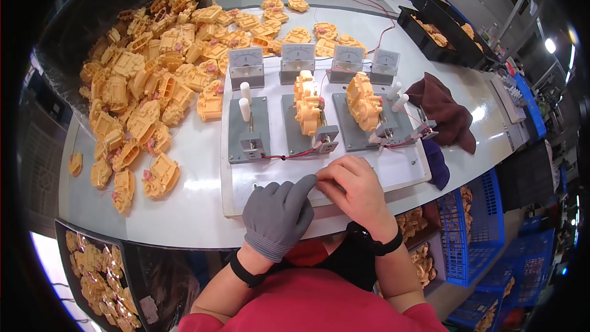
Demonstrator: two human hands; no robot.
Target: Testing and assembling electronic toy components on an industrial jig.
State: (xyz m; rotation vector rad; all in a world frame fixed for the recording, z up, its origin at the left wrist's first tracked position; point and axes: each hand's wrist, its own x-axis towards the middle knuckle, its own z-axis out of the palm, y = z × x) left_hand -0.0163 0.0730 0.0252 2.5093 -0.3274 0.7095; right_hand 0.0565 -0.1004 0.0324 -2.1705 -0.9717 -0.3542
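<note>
Housings (307,104) — yellow, ribbed — are fixture-mounted. Left hand (278,215), half-curled, is met by narrowed right hand (357,187); contents cannot be told.

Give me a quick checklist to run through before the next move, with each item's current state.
1. Both hands gloved: not ok; left hand gloved, right hand bare.
2. Hands off the two mounted yellow parts: ok, both are in front of them.
3. Leftmost grey base loaded: not ok, its white pegs carry no part.
4. Panel meters readable: cannot tell, needles too small here.
5. Fingers free of small items: cannot tell, fingertips hide it.
</note>
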